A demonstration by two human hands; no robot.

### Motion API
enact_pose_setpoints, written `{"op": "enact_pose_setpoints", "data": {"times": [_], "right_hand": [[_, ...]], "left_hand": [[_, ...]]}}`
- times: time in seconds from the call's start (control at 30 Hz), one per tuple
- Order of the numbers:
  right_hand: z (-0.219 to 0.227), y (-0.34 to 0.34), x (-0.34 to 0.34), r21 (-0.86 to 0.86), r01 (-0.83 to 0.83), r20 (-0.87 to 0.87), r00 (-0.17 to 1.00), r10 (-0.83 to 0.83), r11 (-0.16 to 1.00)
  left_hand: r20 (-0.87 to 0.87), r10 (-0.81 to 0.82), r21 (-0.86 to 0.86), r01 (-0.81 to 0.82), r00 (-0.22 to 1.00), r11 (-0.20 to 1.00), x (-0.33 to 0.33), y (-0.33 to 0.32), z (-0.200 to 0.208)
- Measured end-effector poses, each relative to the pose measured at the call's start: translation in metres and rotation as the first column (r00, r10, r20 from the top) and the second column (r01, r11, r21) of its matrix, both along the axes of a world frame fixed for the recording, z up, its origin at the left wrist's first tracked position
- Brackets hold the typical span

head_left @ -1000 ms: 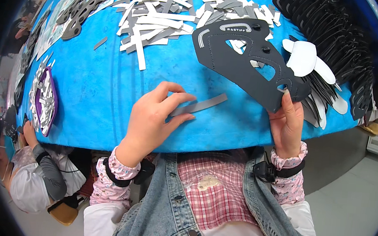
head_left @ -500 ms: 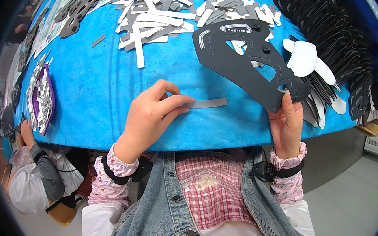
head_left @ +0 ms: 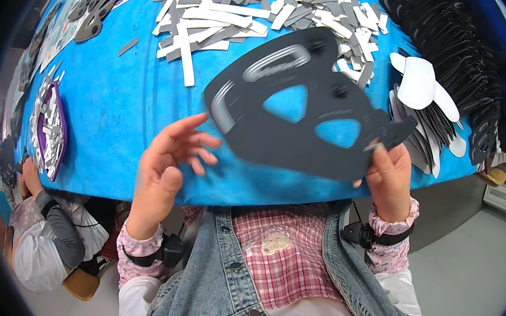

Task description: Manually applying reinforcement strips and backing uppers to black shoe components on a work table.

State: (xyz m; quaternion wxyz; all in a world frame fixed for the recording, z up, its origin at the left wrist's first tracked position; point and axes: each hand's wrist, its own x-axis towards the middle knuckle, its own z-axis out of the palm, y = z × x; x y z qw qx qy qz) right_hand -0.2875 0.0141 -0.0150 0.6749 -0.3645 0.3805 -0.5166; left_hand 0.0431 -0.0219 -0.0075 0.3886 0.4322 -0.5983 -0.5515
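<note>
A black flat panel (head_left: 266, 144) with two large cut-out windows and a stitched-looking outline hangs tilted over the blue cloth (head_left: 109, 145), blurred by motion. Thumb and fingers of my right hand (head_left: 388, 176) pinch its narrow right end. Beside the panel's lower left edge is my left hand (head_left: 164, 171), fingers spread and nothing visible in it. I cannot see the thin grey strip that hand held before; the panel covers part of the cloth.
Grey and white strips (head_left: 217, 19) lie heaped at the far middle. Rows of black panels (head_left: 447, 67) stand at the far right, with white curved pieces (head_left: 417, 85) in front. A purple-rimmed container (head_left: 66, 135) of small strips is at left, near another person (head_left: 43, 254).
My left hand has let go of the grey strip, opened and moved left. The black panel has swung left and nearer in my right hand, over where the strip was.
</note>
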Motion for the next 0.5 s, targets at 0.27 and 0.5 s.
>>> {"op": "enact_pose_setpoints", "data": {"times": [0.27, 0.5], "right_hand": [[0.023, -0.019, 0.026, 0.131, 0.100, -0.628, 0.778, 0.005, 0.986], [0.015, -0.024, 0.024, 0.123, 0.070, -0.671, 0.741, 0.031, 0.990]], "left_hand": [[0.097, 0.077, 0.480, -0.115, 0.992, 0.870, 0.005, 0.002, 0.012], [0.294, 0.050, 0.369, -0.162, 0.954, 0.915, -0.005, -0.001, 0.010]]}}
